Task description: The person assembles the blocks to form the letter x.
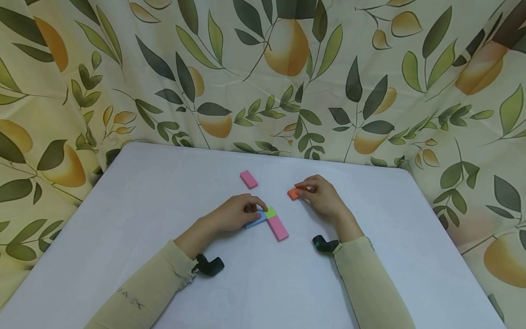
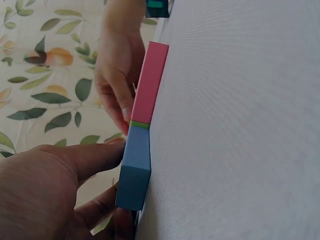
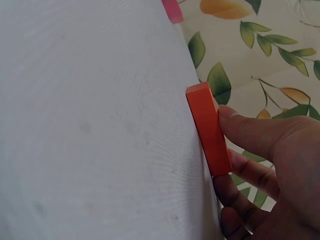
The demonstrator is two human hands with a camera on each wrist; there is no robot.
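Observation:
My left hand [image 1: 235,214] holds a blue block [image 1: 256,220] between thumb and fingers on the white tabletop. That block's far end meets a small lime-green block [image 1: 270,212], and a long pink block [image 1: 278,228] extends from the green one towards me, so the three form a corner. In the left wrist view the thumb lies along the side of the blue block [image 2: 135,170]. To the right, my right hand [image 1: 322,196] pinches an orange block [image 1: 293,194]. The right wrist view shows thumb and fingers at one end of the orange block [image 3: 208,127], low at the table surface.
A second pink block [image 1: 248,179] lies alone farther back, beyond the left hand. The white-covered table [image 1: 164,183] ends at a curtain [image 1: 255,91] printed with leaves and fruit. Black wrist cameras [image 1: 210,266] jut from both sleeves, just above the table.

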